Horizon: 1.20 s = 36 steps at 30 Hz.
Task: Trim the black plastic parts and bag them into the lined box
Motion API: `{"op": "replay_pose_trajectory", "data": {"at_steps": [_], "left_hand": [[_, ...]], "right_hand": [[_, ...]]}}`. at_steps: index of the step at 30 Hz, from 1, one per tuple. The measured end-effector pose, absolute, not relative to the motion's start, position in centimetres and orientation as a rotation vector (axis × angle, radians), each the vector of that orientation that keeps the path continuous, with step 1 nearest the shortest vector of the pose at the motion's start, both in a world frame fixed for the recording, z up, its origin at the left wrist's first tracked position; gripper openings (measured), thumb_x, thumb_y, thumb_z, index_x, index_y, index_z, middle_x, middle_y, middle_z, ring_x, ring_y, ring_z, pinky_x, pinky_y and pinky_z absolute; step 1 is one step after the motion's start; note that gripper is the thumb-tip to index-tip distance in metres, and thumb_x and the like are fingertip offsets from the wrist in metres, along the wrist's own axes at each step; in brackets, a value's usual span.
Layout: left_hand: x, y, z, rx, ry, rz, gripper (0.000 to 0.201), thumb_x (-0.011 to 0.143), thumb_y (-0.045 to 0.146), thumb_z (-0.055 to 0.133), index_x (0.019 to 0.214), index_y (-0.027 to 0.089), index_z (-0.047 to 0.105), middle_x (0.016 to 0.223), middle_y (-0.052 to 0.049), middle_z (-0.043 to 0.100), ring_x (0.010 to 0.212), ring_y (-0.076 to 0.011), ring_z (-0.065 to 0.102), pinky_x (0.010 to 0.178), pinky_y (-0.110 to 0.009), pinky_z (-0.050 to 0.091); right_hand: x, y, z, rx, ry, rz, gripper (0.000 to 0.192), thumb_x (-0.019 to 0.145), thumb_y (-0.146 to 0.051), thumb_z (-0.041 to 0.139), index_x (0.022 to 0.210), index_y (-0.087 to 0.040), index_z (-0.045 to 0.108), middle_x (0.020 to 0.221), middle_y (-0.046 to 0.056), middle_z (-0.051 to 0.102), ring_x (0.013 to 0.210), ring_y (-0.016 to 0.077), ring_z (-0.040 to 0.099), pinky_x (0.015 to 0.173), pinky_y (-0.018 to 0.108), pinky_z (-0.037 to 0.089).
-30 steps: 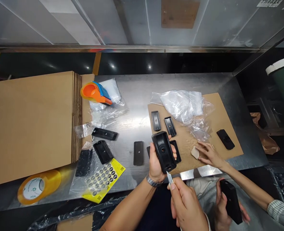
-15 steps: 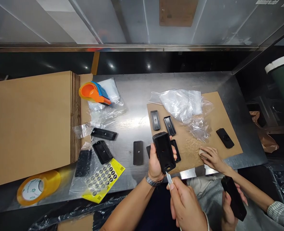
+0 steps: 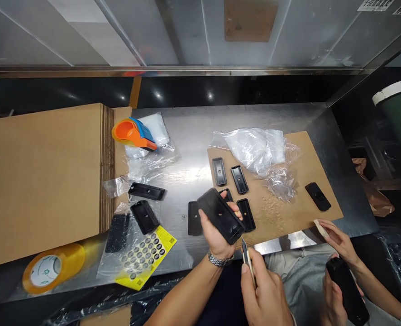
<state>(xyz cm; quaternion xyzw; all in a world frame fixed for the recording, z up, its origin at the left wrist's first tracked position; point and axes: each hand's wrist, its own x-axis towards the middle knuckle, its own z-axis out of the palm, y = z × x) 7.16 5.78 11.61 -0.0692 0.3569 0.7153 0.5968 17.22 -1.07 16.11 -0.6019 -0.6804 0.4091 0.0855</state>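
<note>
While the left hand [image 3: 217, 241] cups a black rectangular plastic tray [image 3: 217, 213] in its palm, fingertips showing past the far long edge, the right hand [image 3: 266, 290] closes around a slim, pale-handled knife [image 3: 246, 257], blade tip just beside the tray's near end. Since half a second ago, the tray has swung leftward, now partly hiding a dark rectangular piece [image 3: 193, 222] on the grey metal surface [image 3: 190, 176].

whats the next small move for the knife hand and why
Probably bring the right hand and its slim metal-bladed knife to the near end of the black rectangular plastic shell: the left hand holds the shell, its near end close to the blade tip.
</note>
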Motion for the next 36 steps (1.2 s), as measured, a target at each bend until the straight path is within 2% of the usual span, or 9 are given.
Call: {"op": "replay_pose_trajectory", "data": {"at_steps": [3, 6, 10, 13, 18, 21, 24, 30, 36], "left_hand": [[7.2, 5.8, 11.7, -0.175, 0.875, 1.713, 0.053, 0.079, 0.057, 0.028, 0.098, 0.019, 0.06, 0.064, -0.004, 0.06, 0.053, -0.0135, 0.053, 0.05, -0.024, 0.043], [7.4, 5.8, 11.9, -0.13, 0.901, 1.779, 0.055, 0.077, 0.06, 0.028, 0.098, 0.022, 0.061, 0.065, -0.004, 0.06, 0.054, -0.0146, 0.053, 0.048, -0.025, 0.043], [7.5, 5.7, 12.0, -0.065, 0.951, 1.839, 0.057, 0.074, 0.063, 0.029, 0.097, 0.023, 0.061, 0.065, -0.004, 0.06, 0.053, -0.0141, 0.053, 0.046, -0.024, 0.042], [7.5, 5.5, 11.9, -0.018, 0.976, 1.871, 0.057, 0.073, 0.064, 0.029, 0.097, 0.023, 0.061, 0.065, -0.004, 0.06, 0.054, -0.014, 0.053, 0.048, -0.024, 0.042], [7.3, 5.4, 11.8, 0.068, 1.004, 1.911, 0.058, 0.075, 0.062, 0.027, 0.1, 0.022, 0.06, 0.066, -0.004, 0.061, 0.056, -0.0146, 0.053, 0.051, -0.025, 0.042], [7.1, 5.3, 11.8, 0.085, 0.995, 1.909, 0.057, 0.076, 0.062, 0.027, 0.099, 0.023, 0.061, 0.066, -0.004, 0.061, 0.056, -0.0145, 0.053, 0.051, -0.025, 0.042], [7.1, 5.2, 11.7, 0.079, 1.004, 1.904, 0.057, 0.075, 0.062, 0.027, 0.099, 0.023, 0.061, 0.066, -0.004, 0.06, 0.055, -0.0143, 0.053, 0.05, -0.025, 0.042], [7.1, 4.9, 11.4, 0.089, 0.982, 1.913, 0.056, 0.076, 0.061, 0.027, 0.101, 0.022, 0.06, 0.067, -0.005, 0.061, 0.056, -0.0147, 0.053, 0.052, -0.026, 0.043], [7.1, 4.8, 11.2, 0.118, 0.961, 1.917, 0.057, 0.076, 0.061, 0.027, 0.102, 0.022, 0.059, 0.069, -0.005, 0.061, 0.056, -0.0156, 0.053, 0.051, -0.026, 0.042]], "right_hand": [[16.7, -2.2, 15.6, -1.634, -2.334, 0.734, 0.034, 0.085, -0.016, 0.032, 0.114, -0.008, 0.047, 0.069, 0.009, 0.066, 0.055, 0.0168, 0.063, 0.047, 0.021, 0.043], [15.7, -2.9, 15.4, -1.613, -2.433, 0.47, 0.04, 0.08, -0.011, 0.038, 0.119, -0.006, 0.046, 0.06, 0.006, 0.062, 0.048, 0.0158, 0.059, 0.039, 0.021, 0.041], [20.9, -0.5, 16.1, -1.575, -2.284, 0.579, 0.039, 0.086, -0.025, 0.033, 0.12, -0.023, 0.05, 0.054, 0.005, 0.059, 0.047, 0.0142, 0.058, 0.038, 0.018, 0.042], [31.4, 2.5, 15.2, -1.609, -2.177, 0.612, 0.05, 0.089, -0.033, 0.014, 0.109, -0.03, 0.059, 0.064, 0.011, 0.064, 0.059, 0.0195, 0.063, 0.049, 0.027, 0.047], [43.5, 3.2, 11.9, -1.524, -1.876, 1.058, 0.031, 0.084, -0.041, 0.036, 0.097, -0.04, 0.064, 0.098, 0.01, 0.064, 0.091, 0.0289, 0.059, 0.073, 0.042, 0.046], [41.6, 1.8, 11.9, -1.483, -1.936, 0.901, 0.037, 0.086, -0.041, 0.03, 0.092, -0.04, 0.066, 0.084, 0.01, 0.066, 0.082, 0.0247, 0.062, 0.068, 0.039, 0.047], [37.2, 0.3, 12.5, -1.6, -2.031, 0.636, 0.049, 0.09, -0.033, 0.014, 0.107, -0.031, 0.061, 0.068, 0.012, 0.065, 0.07, 0.0196, 0.063, 0.06, 0.031, 0.049], [27.8, -3.2, 12.7, -1.824, -2.161, 0.425, 0.047, 0.089, -0.014, 0.019, 0.134, -0.025, 0.03, 0.077, 0.011, 0.065, 0.067, 0.0187, 0.063, 0.047, 0.024, 0.048], [17.8, -3.9, 14.2, -1.675, -2.359, 0.398, 0.042, 0.084, -0.013, 0.037, 0.125, -0.019, 0.043, 0.055, 0.003, 0.055, 0.046, 0.0114, 0.053, 0.039, 0.019, 0.039]]}}
